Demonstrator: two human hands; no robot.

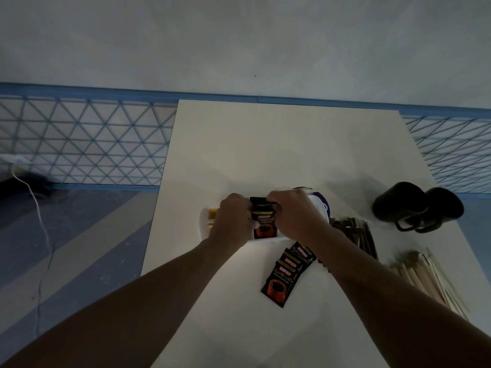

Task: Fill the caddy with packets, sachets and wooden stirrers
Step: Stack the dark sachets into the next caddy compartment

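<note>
Head view: left hand (233,216) and right hand (295,211) both pinch a black coffee packet (263,221) standing in the white caddy (204,221), frame centre. Spare packets (287,272) lie on the bench (265,144) just below; wooden stirrers (430,277) lower right.

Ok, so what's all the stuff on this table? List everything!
table: one, white, centre
caddy: one, white, under the hands
held packet: at least one, black-orange, in caddy
yellow sachets: count unclear, yellow, caddy's left end
loose packets: three, black-orange, table, near side of caddy
stick sachets: bunch, dark brown, right of caddy
wooden stirrers: pile, pale, table's right edge
mugs: two, black, far right
left hand: one, fingers grip held packet
right hand: one, fingers grip held packet
</note>
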